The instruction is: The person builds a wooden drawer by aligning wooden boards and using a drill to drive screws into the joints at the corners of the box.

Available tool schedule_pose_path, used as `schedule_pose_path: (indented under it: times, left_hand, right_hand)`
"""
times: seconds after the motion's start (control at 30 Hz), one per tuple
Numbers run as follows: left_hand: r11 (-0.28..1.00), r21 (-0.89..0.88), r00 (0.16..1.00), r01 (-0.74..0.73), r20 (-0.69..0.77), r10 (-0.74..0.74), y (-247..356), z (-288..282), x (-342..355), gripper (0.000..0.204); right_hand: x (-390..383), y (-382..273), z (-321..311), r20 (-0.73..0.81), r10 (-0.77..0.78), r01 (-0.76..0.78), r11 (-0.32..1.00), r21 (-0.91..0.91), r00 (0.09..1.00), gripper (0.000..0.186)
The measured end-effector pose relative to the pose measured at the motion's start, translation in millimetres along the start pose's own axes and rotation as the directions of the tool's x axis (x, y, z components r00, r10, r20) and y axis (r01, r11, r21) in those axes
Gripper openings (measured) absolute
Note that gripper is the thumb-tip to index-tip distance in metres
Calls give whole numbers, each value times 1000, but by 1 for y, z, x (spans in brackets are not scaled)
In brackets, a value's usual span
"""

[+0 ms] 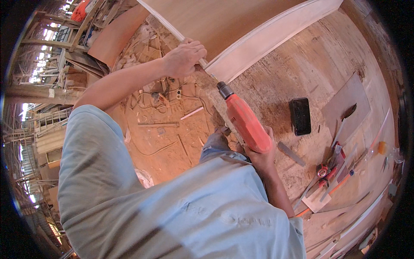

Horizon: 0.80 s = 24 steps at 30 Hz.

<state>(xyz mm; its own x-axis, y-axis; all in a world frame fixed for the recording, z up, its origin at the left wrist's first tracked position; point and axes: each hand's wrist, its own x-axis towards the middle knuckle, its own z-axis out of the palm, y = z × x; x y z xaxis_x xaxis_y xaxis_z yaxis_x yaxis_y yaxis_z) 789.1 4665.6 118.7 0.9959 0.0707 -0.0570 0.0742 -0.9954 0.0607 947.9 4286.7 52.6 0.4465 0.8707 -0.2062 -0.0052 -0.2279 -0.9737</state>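
A red power drill (246, 121) with a black chuck is gripped by my right hand (264, 156), whose fingers are partly hidden under its body. The drill's tip points at the near corner of a large wooden panel (189, 19) with white edges, almost touching it. My left hand (185, 58) is closed over the panel's edge by that same corner. A pale, white-edged side board (263, 45) runs away from the corner to the far right. From here I cannot make out whether the bit is in the wood.
Right of the drill, a black tray (300, 116) rests on the worn workbench (276, 93). Farther right lie a brush (348, 112), a tape measure (322, 170), a flat metal strip (291, 154) and other hand tools. Cords and wood scraps litter the floor (159, 138) at left.
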Motion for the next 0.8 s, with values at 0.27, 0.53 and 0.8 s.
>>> schedule_pose_path:
  times: [0.27, 0.53, 0.8]
  left_hand:
    - [1000, -3, 1000, 1, 6, -1, 3, -2, 1, 36]
    - [1000, 21, 1000, -1, -16, 1, 4, 0, -1, 35]
    - [1000, 2, 1000, 9, -5, -9, 5, -2, 0, 34]
  right_hand:
    - [3, 10, 2, 1, 24, -24, 998, 52, 1000, 51]
    - [5, 8, 6, 1, -23, 23, 1000, -3, 1000, 59]
    - [2, 23, 11, 46, 21, -25, 997, 79, 999, 57]
